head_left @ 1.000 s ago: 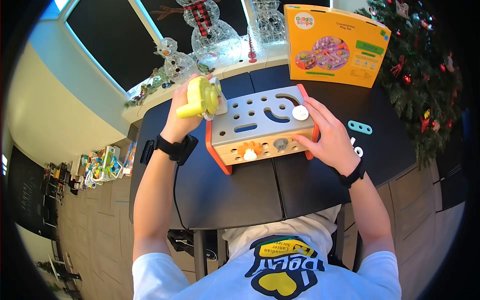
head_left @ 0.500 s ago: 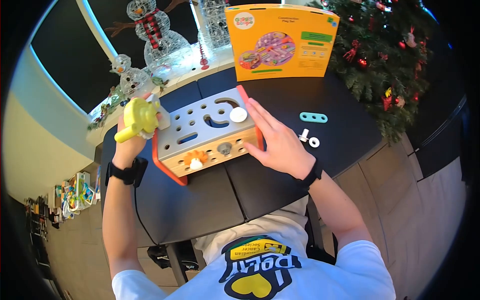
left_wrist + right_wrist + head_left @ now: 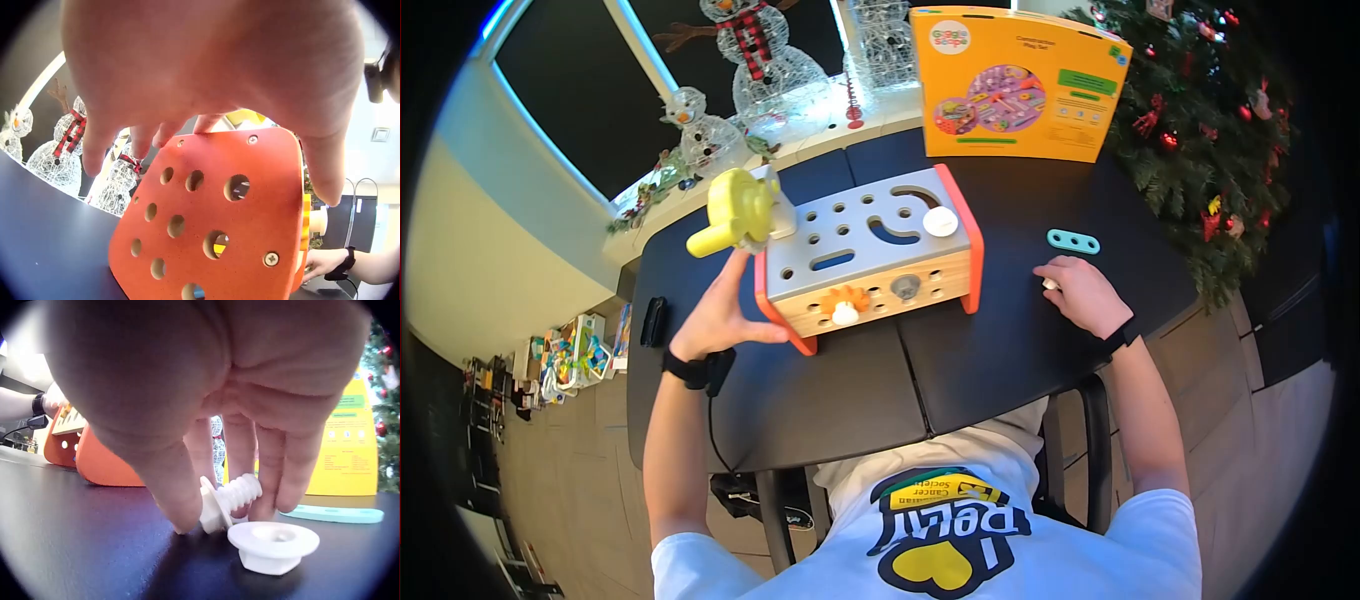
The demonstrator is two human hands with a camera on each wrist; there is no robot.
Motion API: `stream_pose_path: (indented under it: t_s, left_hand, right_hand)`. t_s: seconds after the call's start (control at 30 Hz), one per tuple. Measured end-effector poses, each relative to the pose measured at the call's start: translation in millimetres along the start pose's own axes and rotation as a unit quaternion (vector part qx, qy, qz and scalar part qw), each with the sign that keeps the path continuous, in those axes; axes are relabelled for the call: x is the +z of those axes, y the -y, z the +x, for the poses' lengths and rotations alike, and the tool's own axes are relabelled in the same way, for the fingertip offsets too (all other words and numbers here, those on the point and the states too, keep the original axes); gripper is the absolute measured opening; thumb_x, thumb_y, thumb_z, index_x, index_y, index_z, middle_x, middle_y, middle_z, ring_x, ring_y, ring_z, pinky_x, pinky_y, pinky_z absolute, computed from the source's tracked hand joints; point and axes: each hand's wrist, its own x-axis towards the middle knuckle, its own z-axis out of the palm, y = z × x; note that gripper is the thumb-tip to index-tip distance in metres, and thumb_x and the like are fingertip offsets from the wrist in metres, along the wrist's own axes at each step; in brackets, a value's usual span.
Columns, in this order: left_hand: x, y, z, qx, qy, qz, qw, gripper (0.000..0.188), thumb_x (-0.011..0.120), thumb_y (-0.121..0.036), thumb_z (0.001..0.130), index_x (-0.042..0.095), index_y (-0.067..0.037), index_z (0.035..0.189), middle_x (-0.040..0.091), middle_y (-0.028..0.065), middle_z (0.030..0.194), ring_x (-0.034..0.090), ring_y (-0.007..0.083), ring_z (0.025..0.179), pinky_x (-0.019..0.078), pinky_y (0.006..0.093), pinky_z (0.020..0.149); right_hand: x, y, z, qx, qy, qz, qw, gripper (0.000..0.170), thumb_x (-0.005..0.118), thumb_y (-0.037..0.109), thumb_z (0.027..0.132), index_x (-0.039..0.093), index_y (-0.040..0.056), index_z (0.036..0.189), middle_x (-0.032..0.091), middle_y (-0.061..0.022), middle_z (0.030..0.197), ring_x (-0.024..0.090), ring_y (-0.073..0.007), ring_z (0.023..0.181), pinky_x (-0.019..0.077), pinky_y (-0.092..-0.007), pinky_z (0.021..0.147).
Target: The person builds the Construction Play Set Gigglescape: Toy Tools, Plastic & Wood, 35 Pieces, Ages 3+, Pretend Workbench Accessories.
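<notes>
On the black table stands a toy workbench (image 3: 868, 250) with a grey holed top, wooden front and orange-red end panels (image 3: 206, 212). My left hand (image 3: 725, 318) is beside its left end, fingers at the panel's upper edge and thumb spread towards the front. Above that hand, a yellow-green piece with a handle (image 3: 738, 210) is at the workbench's top left corner. My right hand (image 3: 1090, 298) pinches a white plastic bolt (image 3: 236, 494) low over the table. Next to it lies a white flanged nut (image 3: 275, 545). The front carries an orange gear (image 3: 845, 297) and a grey bolt head (image 3: 905, 287).
A teal strip with three holes (image 3: 1073, 241) lies just beyond my right hand. The yellow play set box (image 3: 1020, 140) stands at the back, and a decorated tree (image 3: 1210, 130) is at the right. A black object (image 3: 654, 322) lies near the table's left edge.
My left hand has come down from the yellow-green piece to the left end panel. My right hand has left the workbench's right end, moved right and taken hold of the white bolt.
</notes>
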Motion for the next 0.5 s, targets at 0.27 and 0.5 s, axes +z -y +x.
stream_pose_path:
  t_s: [0.27, 0.5]
  left_hand:
    - [35, -5, -5, -0.037, -0.110, -0.060, 0.991, 0.110, 0.099, -0.028, 0.069, 0.037, -0.003, 0.156, 0.055, 0.0181, 0.148, 0.053, 0.0289, 0.140, 0.0438, 0.0453, 0.117]
    - [46, -54, -16, 0.032, -0.246, 0.280, 0.927, 0.081, 0.096, -0.029, 0.071, 0.057, 0.002, 0.135, 0.057, 0.0228, 0.140, 0.059, 0.0413, 0.129, 0.0504, 0.0433, 0.107]
  right_hand:
    - [-29, 47, -5, 0.008, -0.096, 0.187, 0.978, 0.034, 0.086, 0.014, 0.083, 0.073, -0.0017, 0.110, 0.073, -0.0126, 0.099, 0.072, -0.0217, 0.077, 0.0569, -0.0321, 0.071]
    - [-28, 125, -17, -0.110, -0.138, 0.312, 0.934, 0.033, 0.090, 0.018, 0.081, 0.073, -0.0003, 0.101, 0.073, -0.0094, 0.090, 0.068, -0.0142, 0.062, 0.0538, -0.0266, 0.060]
